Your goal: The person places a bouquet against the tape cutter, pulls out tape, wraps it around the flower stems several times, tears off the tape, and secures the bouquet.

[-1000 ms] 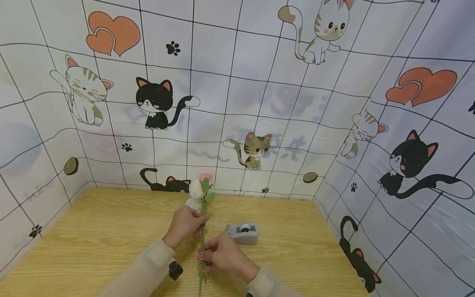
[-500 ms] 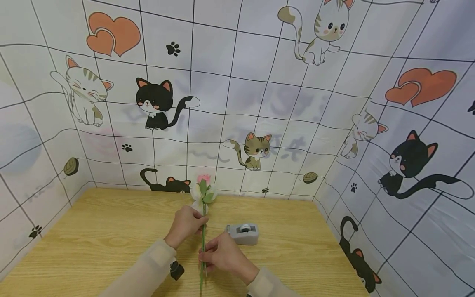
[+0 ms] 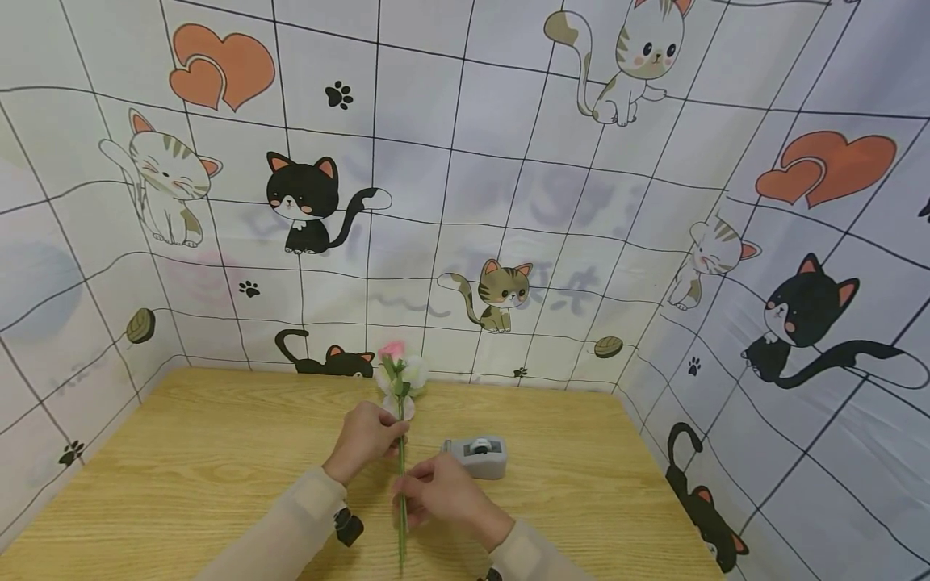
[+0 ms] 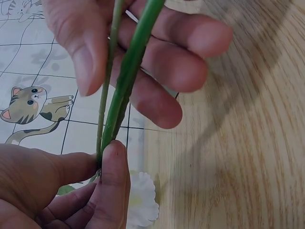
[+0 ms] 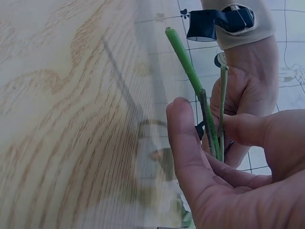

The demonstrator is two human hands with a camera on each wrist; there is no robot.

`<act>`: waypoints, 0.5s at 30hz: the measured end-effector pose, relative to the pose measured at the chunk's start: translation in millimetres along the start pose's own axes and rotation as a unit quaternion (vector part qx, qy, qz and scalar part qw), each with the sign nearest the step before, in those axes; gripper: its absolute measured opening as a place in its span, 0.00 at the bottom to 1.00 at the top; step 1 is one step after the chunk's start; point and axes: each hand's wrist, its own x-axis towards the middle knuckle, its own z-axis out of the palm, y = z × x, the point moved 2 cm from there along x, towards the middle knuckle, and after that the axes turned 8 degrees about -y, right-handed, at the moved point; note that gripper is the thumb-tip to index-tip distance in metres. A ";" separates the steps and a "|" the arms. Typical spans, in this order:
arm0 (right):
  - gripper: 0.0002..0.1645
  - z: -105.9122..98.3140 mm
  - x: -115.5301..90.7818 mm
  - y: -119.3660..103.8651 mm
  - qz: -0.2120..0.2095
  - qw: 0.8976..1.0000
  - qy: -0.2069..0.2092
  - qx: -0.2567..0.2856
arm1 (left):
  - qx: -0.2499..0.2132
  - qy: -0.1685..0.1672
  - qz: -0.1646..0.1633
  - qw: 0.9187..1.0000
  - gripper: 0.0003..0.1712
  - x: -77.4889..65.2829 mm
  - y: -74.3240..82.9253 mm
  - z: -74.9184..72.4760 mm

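A small bunch of flowers stands out in the head view: a pink rose (image 3: 393, 350), white blooms (image 3: 414, 373) and long green stems (image 3: 402, 516). Just under the blooms, my left hand (image 3: 366, 436) pinches the stems between thumb and fingers, plain in the left wrist view. Lower down is my right hand (image 3: 445, 494); its thumb touches a thin stem (image 5: 222, 95), while its other fingers lie loosely spread behind. A thicker bright green stem (image 5: 183, 59) splays away from the thin ones at the cut ends. Most of the blooms are hidden in both wrist views.
A grey tape dispenser (image 3: 490, 461) stands on the wooden table (image 3: 581, 516), right of the stems and close behind my right hand. A cat-printed cloth (image 3: 436, 194) hangs behind and beside the table. A black camera (image 3: 349, 528) sits on my left wrist.
The bunch has turned: the pink rose has swung left and a white bloom now shows on the right. The stems stand straighter. My right hand has shifted slightly right; my left hand stays put.
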 end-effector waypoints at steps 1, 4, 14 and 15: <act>0.18 -0.4 0.6 0.6 0.005 1.000 -0.003 0.014 | -0.001 0.001 -0.001 1.000 0.12 -0.1 -0.1 -0.2; 0.19 -1.7 2.7 3.0 0.016 0.999 -0.011 0.045 | -0.005 0.000 -0.007 1.000 0.12 -1.3 0.5 -0.9; 0.19 -3.8 6.6 5.2 0.025 0.996 -0.024 0.078 | -0.015 -0.002 0.018 1.000 0.11 -4.1 0.3 1.1; 0.18 -4.0 7.0 5.7 0.026 0.996 -0.022 0.078 | -0.017 -0.002 0.022 1.000 0.11 -3.9 -0.6 1.6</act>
